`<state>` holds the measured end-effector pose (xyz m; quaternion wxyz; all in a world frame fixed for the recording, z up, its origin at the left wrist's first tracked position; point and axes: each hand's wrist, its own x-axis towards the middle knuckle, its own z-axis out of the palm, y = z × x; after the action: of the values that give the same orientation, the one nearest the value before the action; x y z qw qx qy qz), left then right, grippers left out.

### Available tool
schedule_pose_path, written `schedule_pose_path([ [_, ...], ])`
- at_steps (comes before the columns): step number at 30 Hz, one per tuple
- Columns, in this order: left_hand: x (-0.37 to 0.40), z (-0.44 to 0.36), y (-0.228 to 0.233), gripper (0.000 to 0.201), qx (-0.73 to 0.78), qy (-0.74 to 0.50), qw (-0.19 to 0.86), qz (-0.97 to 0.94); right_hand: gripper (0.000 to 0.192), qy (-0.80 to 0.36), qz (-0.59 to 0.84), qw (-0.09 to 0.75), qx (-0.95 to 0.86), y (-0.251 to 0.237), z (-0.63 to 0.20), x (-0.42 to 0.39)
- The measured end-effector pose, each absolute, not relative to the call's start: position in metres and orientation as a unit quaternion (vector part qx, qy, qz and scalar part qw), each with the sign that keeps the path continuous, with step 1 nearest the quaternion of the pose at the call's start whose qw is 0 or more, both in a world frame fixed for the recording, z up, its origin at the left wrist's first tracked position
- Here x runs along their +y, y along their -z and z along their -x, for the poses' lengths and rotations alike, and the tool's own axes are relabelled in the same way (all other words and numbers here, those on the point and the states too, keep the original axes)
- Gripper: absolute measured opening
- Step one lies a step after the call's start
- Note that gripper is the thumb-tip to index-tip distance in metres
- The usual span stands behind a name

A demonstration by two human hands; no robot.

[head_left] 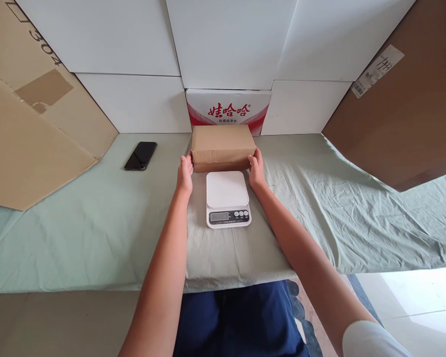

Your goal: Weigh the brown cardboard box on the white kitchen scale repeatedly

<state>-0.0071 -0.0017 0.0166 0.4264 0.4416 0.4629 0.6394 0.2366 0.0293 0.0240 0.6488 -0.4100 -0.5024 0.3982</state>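
Both hands on the cardboard box (223,145): left hand (185,174) flat against its left end, right hand (256,168) against its right end, fingers spread narrow and pressed to the sides, gripping it between the palms. Box sits on the green cloth (96,223), flaps closed, at arm's reach straight ahead. Can't tell if it's lifted at all; bottom edge looks in contact with the cloth.

Kitchen scale (228,198) lies between the wrists, just nearer the body than the box, near edge of box almost touching its platform. Platform is bare, display shows no readable figure. So judging by layout: box grasped, not on the scale yet, nothing weighed.

Around: phone (140,155) face up, well left of the left hand, apart from everything. Red-and-white carton (228,110) right behind the box, touching or nearly. Flat cardboard sheets (26,129) lean far left and far right. White panels behind.

Nothing lies between box and scale; the carton behind limits room only on the far side.
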Motion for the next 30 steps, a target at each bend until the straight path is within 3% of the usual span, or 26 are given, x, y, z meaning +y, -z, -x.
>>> schedule_pose_path([
  [5, -0.003, 0.002, -0.016, 0.107, 0.453, -0.637, 0.424, -0.457, 0.037, -0.375, 0.405, 0.630, -0.547, -0.034, -0.233, 0.020],
  [16, -0.060, -0.002, -0.048, 0.092, 0.404, -0.670, 0.351, -0.514, 0.063, -0.345, 0.336, 0.620, -0.619, -0.063, -0.245, -0.030],
  [23, -0.154, -0.011, -0.031, 0.094, 0.409, -0.640, 0.365, -0.538, 0.069, -0.372, 0.358, 0.598, -0.613, -0.036, -0.267, -0.114],
  [30, -0.165, -0.015, -0.025, 0.095, 0.408, -0.645, 0.383, -0.520, 0.068, -0.354, 0.377, 0.594, -0.615, -0.034, -0.265, -0.125],
])
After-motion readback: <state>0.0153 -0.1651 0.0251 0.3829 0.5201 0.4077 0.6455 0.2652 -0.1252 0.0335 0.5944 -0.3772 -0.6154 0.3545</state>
